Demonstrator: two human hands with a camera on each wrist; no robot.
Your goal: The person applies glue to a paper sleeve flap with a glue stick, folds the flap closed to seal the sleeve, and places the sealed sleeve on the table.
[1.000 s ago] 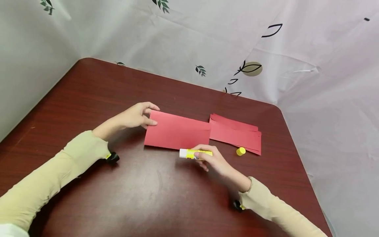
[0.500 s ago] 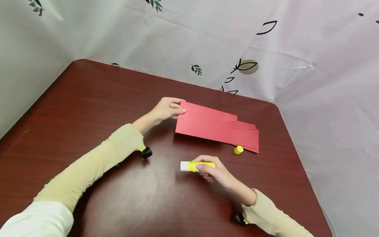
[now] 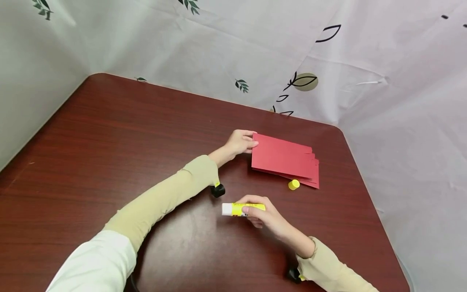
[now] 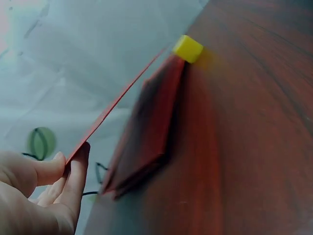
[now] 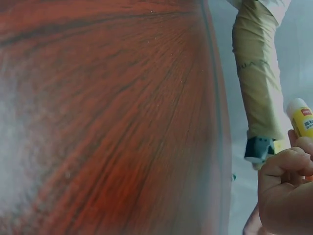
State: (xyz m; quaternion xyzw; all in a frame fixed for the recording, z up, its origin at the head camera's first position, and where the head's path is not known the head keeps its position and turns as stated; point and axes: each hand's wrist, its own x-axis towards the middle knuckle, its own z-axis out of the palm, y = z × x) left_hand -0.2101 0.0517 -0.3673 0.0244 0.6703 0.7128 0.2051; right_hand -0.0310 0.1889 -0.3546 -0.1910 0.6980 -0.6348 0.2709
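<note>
My left hand (image 3: pixel 238 142) pinches the left end of a red envelope (image 3: pixel 281 156) between thumb and fingers. In the left wrist view this envelope (image 4: pixel 117 100) appears edge-on, tilted and raised over a small stack of red envelopes (image 4: pixel 154 122) lying on the table. From the head view it covers most of that stack (image 3: pixel 315 178). Nearer the body, my right hand (image 3: pixel 270 217) grips a yellow glue stick (image 3: pixel 238 209) level, its white end pointing left. The right wrist view catches the glue stick (image 5: pixel 302 120) at its right edge, held in the curled fingers.
A yellow cap (image 3: pixel 294 184) sits on the table just in front of the stack. The dark red-brown wooden table (image 3: pixel 146 117) has rounded far corners. Behind and beside it hangs a pale sheet (image 3: pixel 204 48) with a leaf print.
My left hand has carried the envelope rightward until it overlaps the stack. The right hand has drawn slightly nearer the body, still holding the glue stick. The head view has shifted slightly.
</note>
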